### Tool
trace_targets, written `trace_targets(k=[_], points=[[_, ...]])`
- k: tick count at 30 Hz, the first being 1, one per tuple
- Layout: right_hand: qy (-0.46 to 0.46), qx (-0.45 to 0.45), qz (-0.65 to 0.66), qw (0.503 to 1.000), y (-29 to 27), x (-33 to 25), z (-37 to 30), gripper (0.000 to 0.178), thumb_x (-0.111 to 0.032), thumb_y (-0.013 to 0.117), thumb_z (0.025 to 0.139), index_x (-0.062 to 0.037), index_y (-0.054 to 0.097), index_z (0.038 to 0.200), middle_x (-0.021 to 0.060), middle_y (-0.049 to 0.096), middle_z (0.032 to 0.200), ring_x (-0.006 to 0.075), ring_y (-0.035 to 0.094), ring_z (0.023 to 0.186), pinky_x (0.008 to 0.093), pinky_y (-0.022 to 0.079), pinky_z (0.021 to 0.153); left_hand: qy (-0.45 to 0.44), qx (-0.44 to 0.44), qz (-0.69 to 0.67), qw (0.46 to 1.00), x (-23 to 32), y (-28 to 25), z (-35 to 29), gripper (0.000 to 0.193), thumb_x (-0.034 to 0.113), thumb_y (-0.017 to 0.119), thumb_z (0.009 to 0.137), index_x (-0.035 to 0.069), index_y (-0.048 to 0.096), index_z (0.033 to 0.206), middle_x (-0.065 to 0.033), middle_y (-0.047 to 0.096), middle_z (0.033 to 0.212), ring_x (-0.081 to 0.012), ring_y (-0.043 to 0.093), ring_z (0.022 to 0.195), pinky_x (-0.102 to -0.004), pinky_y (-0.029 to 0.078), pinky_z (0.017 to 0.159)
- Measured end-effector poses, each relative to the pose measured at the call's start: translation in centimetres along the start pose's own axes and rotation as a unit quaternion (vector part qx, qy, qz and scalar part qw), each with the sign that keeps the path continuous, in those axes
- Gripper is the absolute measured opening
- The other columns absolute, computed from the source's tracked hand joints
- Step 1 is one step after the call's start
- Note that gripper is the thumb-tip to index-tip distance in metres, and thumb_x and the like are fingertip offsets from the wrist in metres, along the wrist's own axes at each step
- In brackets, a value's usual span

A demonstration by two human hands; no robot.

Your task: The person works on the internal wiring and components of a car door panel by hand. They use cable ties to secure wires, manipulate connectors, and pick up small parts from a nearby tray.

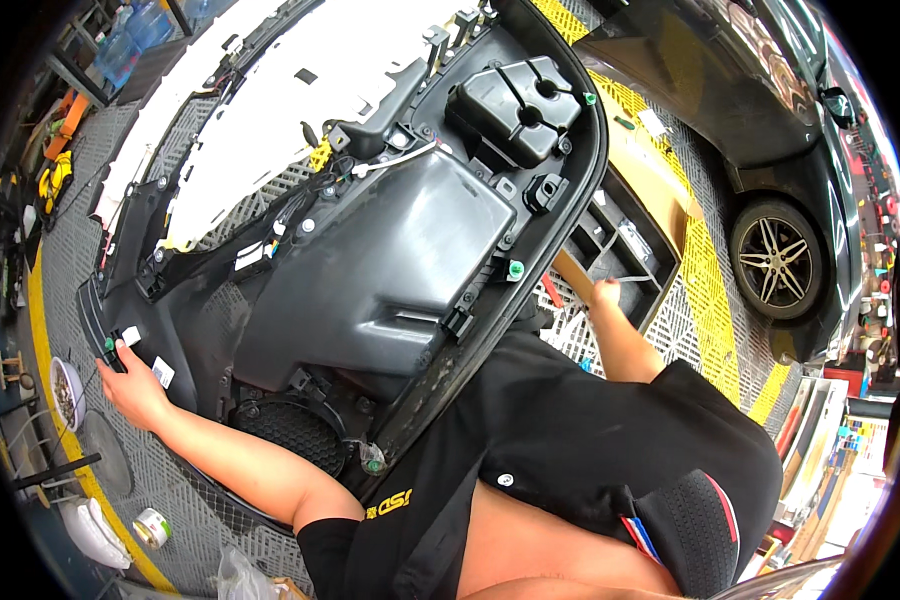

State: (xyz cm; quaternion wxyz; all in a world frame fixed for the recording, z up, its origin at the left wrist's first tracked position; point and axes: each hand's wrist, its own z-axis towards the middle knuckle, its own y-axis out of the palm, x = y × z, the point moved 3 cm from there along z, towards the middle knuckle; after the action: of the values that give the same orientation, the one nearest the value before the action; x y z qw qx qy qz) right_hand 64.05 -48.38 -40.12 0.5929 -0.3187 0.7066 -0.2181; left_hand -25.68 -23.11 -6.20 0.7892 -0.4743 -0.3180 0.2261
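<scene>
A large black car door trim panel (pixel 370 270) lies with its inner side up in front of me. Its ribs, clips and wiring show. At the panel's far left end my left hand (pixel 138 388) is closed over the edge, thumb and fingertips beside a green clip (pixel 110 344). Off to the right, past the panel's rim, my right hand (pixel 605 293) is over a dark compartment tray (pixel 630 240). Its fingers look closed, and a thin pale strip (pixel 635 279) shows beside them. What it holds is too small to tell.
A cardboard sheet (pixel 660 185) lies by the tray. At the right stands a dark car with a spoked wheel (pixel 773 258). A bowl of small parts (pixel 67 395), a round tin (pixel 152 527) and a clear plastic bag (pixel 242 575) are at the left. Grey grating with yellow stripes covers the floor.
</scene>
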Motion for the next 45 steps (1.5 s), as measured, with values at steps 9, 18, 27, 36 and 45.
trace_targets(k=[9,18,27,36,45], points=[[-0.298,0.171,0.067,0.937,-5.5,-20.5,-4.6,0.051,-0.020,0.069,0.097,0.0052,0.059,0.141,0.0255,0.065,0.136,0.0345,0.063,0.128,0.0392,0.048,0.111,0.018,-0.014,-0.073,0.997,-0.7,1.2,0.8,0.079,0.066,0.055,0.099,0.011,0.053,0.155,-0.0187,0.058,0.153,-0.0407,0.056,0.138,-0.0513,0.046,0.110],[-0.808,-0.344,0.156,0.453,-17.5,-53.5,-43.5,0.011,-0.005,0.060,0.100,-0.0008,0.069,0.105,0.0131,0.072,0.104,0.0215,0.066,0.094,0.0368,0.050,0.085,0.047,-0.005,-0.319,0.947,-0.1,-0.4,1.4,0.037,0.016,0.067,0.101,0.002,0.071,0.135,-0.0182,0.071,0.135,-0.0272,0.068,0.120,-0.0372,0.048,0.108],[-0.772,-0.484,0.093,0.401,-15.6,-59.7,-53.0,0.008,-0.025,0.068,0.098,-0.0203,0.063,0.094,0.0033,0.067,0.109,0.0196,0.052,0.085,0.0360,0.042,0.081,0.129,0.069,-0.286,0.947,8.3,-10.5,1.1,0.033,0.008,0.063,0.104,0.000,0.071,0.134,-0.0150,0.070,0.137,-0.0238,0.063,0.130,-0.0365,0.043,0.115],[-0.850,-0.316,-0.112,0.406,13.0,-77.9,-47.0,0.099,-0.071,0.070,0.091,0.0066,0.052,0.150,0.0230,0.069,0.131,0.0366,0.068,0.119,0.0474,0.056,0.102,0.147,0.071,-0.337,0.927,13.6,-12.2,0.4,0.032,0.009,0.064,0.104,0.000,0.071,0.134,-0.0169,0.067,0.143,-0.0263,0.058,0.138,-0.0382,0.038,0.119],[-0.797,-0.353,-0.265,0.411,16.0,-75.3,-47.6,0.090,-0.084,0.066,0.081,-0.0069,0.068,0.127,0.0210,0.075,0.097,0.0410,0.073,0.098,0.0482,0.057,0.084,0.135,-0.034,-0.265,0.954,15.3,-14.9,3.5,0.031,0.005,0.066,0.100,0.002,0.071,0.130,-0.0159,0.066,0.138,-0.0324,0.061,0.130,-0.0441,0.046,0.112]])
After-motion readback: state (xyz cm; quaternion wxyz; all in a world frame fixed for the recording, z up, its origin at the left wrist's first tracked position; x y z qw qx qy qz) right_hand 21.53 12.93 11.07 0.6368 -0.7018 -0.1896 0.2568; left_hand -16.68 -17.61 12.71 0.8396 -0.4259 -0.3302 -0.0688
